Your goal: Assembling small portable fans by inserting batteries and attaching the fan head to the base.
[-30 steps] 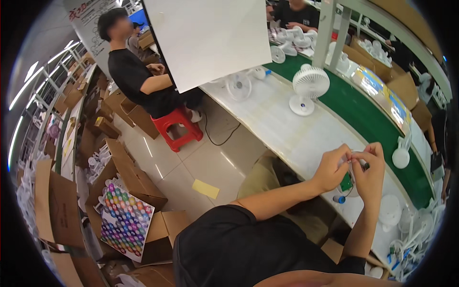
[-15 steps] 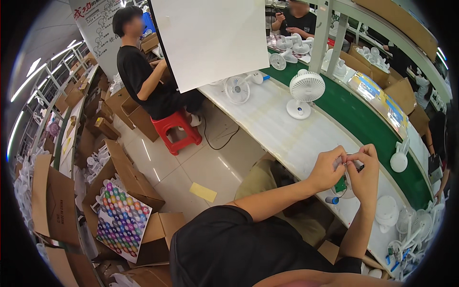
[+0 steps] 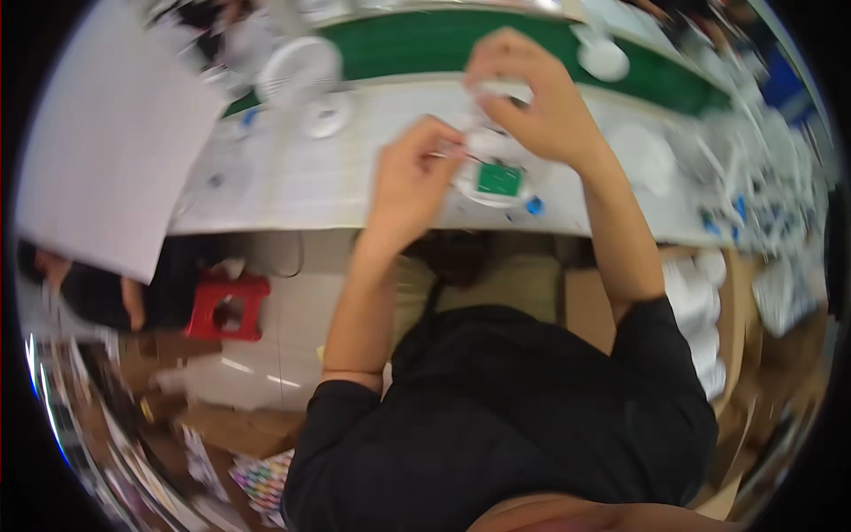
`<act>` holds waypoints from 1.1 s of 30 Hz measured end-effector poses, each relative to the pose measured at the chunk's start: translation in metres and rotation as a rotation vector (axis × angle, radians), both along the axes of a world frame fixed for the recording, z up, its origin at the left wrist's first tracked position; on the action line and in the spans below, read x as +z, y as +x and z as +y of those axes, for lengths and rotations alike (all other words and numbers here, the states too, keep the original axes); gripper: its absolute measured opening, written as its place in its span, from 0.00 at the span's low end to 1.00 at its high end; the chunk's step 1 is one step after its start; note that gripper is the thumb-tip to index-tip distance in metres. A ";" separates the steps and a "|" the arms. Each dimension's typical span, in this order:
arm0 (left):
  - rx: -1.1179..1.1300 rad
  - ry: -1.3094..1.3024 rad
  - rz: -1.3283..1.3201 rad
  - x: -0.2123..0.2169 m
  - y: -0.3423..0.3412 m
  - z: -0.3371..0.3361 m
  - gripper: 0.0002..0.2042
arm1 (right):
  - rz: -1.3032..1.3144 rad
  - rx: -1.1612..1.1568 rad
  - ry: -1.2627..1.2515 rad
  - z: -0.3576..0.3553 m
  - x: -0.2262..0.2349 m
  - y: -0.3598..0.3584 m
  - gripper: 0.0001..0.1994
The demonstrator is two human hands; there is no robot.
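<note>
Two hands at work over the white bench [image 3: 292, 191]. Your left hand [image 3: 409, 173] has its fingers curled shut, thumb and forefinger pinched on a thin, light-coloured wire or pin [image 3: 448, 155]; blur hides what it is exactly. Your right hand [image 3: 532, 93] is arched above, fingers bent round a small white part [image 3: 507, 89], seemingly gripping it, though blur leaves the hold uncertain. Between and just below both hands lies a round white housing [image 3: 492, 182] with a small green circuit board [image 3: 498, 179] in it, flat on the bench near its front edge. A small blue piece [image 3: 534, 207] sits just beside the housing. One white desk fan [image 3: 297, 71] stands well to your left, against the green conveyor strip [image 3: 425, 44]. A red stool [image 3: 226, 306] is on the floor below.
</note>
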State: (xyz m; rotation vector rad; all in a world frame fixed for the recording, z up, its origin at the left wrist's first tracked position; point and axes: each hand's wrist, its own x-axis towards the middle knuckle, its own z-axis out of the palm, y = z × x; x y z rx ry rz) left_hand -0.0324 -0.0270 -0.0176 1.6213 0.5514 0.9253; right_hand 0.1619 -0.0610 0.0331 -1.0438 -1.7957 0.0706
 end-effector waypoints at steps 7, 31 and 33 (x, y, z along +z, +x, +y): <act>0.015 -0.003 -0.062 0.002 0.005 -0.001 0.06 | 0.780 -0.313 -0.268 -0.091 -0.064 0.008 0.09; 0.079 0.093 -0.042 0.000 0.013 -0.023 0.06 | 1.107 0.097 0.092 -0.087 -0.054 -0.031 0.06; 0.070 0.095 -0.043 -0.001 0.014 -0.024 0.06 | 0.942 -0.017 0.092 -0.083 -0.054 -0.026 0.07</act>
